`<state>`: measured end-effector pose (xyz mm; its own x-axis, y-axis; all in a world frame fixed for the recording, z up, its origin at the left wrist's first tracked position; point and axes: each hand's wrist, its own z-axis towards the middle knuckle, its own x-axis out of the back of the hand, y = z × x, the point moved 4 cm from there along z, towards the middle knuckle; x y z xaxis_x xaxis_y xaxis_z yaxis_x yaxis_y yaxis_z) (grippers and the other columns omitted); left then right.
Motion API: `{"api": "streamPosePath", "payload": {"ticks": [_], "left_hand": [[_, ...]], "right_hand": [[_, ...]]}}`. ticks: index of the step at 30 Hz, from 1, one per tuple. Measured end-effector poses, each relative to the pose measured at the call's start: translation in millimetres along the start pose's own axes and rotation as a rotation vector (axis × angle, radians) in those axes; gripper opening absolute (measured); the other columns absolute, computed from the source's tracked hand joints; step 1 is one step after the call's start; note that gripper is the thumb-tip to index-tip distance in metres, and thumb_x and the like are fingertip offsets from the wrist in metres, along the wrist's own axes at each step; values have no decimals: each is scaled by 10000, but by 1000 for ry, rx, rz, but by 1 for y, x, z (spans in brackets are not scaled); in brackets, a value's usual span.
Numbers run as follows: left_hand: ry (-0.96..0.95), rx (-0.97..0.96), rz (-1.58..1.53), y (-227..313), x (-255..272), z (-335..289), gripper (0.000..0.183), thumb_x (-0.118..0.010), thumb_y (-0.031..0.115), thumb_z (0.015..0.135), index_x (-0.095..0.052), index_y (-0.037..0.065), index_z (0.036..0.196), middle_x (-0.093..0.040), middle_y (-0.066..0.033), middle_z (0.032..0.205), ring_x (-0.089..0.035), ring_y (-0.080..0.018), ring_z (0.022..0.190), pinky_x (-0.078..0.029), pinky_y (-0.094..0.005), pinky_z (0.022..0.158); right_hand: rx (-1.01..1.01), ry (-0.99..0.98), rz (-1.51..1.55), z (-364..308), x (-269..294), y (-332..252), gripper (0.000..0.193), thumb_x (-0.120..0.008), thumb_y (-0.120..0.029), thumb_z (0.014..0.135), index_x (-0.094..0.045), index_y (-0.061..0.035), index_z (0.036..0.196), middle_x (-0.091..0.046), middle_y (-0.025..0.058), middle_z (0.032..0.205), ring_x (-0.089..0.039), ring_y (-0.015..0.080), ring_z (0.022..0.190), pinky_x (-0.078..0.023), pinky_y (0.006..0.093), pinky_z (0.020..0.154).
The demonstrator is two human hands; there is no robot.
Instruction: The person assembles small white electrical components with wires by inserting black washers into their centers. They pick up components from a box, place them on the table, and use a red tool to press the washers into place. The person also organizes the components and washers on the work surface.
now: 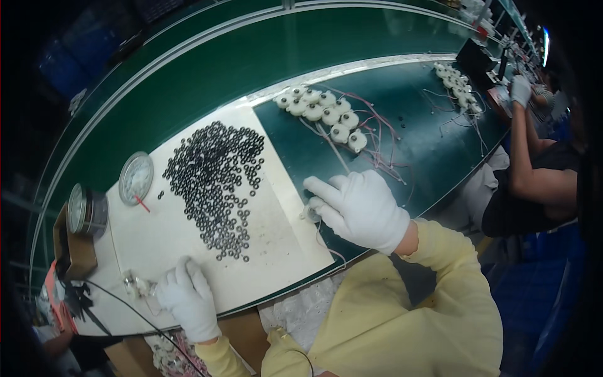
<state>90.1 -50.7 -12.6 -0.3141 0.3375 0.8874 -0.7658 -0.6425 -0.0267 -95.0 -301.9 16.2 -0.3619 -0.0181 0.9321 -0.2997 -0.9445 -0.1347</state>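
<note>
Both my hands wear white gloves. My right hand (363, 210), fingers curled, grips a small white wired motor (311, 212) at the border between the white board (276, 242) and the green mat; a thin wire trails from it toward the table's near edge. At the lower left, my left hand (188, 298) has its fingers closed at another small white wired motor (135, 284), whose wire hangs beside the glove. A large spread of small black rings (217, 173) lies on the board between my hands.
Past my right hand, rows of white motors (330, 114) with black rings and pink wires rest on the green mat (408, 138). A round dish (135, 179) with a red stick, a jar (88, 210) and a cardboard box (76, 251) stand left. A co-worker (534, 163) sits at right.
</note>
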Motion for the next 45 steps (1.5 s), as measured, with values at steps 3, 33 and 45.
{"api": "streamPosePath", "payload": {"ticks": [3, 33, 45], "left_hand": [[-3, -19, -32, 2, 1, 4, 148, -570, 111, 905, -654, 36, 1000, -592, -114, 766, -552, -307, 741, -422, -436, 681], [-9, 15, -138, -9, -12, -5, 206, -518, 80, 952, -639, -26, 1081, -665, -133, 901, -606, -298, 802, -463, -401, 722], [46, -24, -13, 10, 5, 17, 204, -568, 179, 969, -737, 70, 940, -688, -111, 792, -621, -298, 687, -496, -417, 629]], "right_hand": [[3, 45, -73, 3, 2, -2, 307, -639, -408, 858, -633, -105, 908, -531, 70, 589, -548, 243, 514, -400, 379, 499], [-682, 115, 1274, -70, 59, 165, 370, -567, -227, 946, -580, 8, 1231, -636, 59, 952, -537, 60, 665, -429, 172, 585], [-599, -23, 492, -45, 27, 223, 290, -529, -132, 990, -575, 33, 1224, -695, 85, 965, -647, 127, 863, -505, 250, 769]]}}
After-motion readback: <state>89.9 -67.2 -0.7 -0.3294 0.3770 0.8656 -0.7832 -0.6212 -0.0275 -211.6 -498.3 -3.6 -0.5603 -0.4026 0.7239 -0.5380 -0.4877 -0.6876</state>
